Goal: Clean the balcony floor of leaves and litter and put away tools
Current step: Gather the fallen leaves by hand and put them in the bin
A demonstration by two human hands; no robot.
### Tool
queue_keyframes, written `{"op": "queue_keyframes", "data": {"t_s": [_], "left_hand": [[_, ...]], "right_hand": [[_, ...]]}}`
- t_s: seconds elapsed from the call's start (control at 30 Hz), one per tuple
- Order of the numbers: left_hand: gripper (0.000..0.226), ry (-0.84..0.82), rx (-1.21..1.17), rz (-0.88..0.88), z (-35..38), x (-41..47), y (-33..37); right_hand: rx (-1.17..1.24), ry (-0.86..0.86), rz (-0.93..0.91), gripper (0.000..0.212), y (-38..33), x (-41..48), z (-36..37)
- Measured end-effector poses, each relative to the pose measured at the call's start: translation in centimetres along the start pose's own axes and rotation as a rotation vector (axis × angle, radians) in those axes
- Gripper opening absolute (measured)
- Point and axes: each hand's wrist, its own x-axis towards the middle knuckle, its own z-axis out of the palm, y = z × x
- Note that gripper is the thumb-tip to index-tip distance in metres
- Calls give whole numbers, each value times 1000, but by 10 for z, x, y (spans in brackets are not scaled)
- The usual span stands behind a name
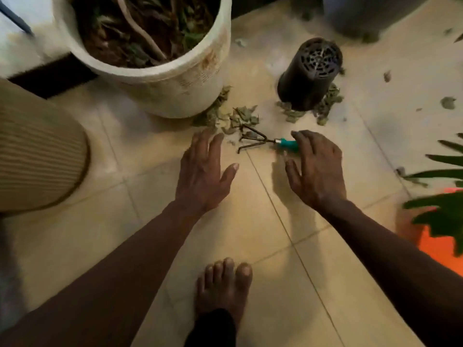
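reaching for the rake (280,142) looks like the step in hand — the tool lies flat on the floor (250,221), its prongs pointing left toward a heap of leaves (238,116) at the foot of the white pot (175,83), and its teal handle running under the fingertips of the right hand (318,169). that hand is spread and relaxed, palm down, with the forefinger stretched over the handle end and the thumb held apart on the near side. it clasps nothing, and i cannot tell whether the fingertips touch the handle or hover just above it. the left hand (203,176) is likewise released, fingers straight and fanned, thumb out, palm toward the floor. it sits just beside the prongs and near the heap, holding nothing. both forearms stretch forward from the bottom of the view, with a bare foot (223,284) planted between them.

the cleaning seems far from done: a second heap (325,106) rings the base of an upturned black pot (305,73), and loose bits (448,102) lie scattered further right. the next move likely calls for the right fingers to curl round the handle and lift — either to drag the heaps together or to carry the tool off. the left hand is well placed to scoop the nearer heap.
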Motion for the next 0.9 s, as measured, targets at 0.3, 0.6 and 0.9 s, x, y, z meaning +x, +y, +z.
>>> {"op": "queue_keyframes", "data": {"t_s": [0.3, 0.6, 0.9], "left_hand": [[86, -2, 244, 281, 25, 73, -62], [75, -94, 178, 478, 40, 69, -20], [77, 72, 73, 141, 34, 133, 9]], "right_hand": [[90, 168, -185, 57, 10, 34, 40], [-129, -7, -310, 48, 53, 40, 20], [-137, 170, -146, 42, 101, 15, 14]]}}
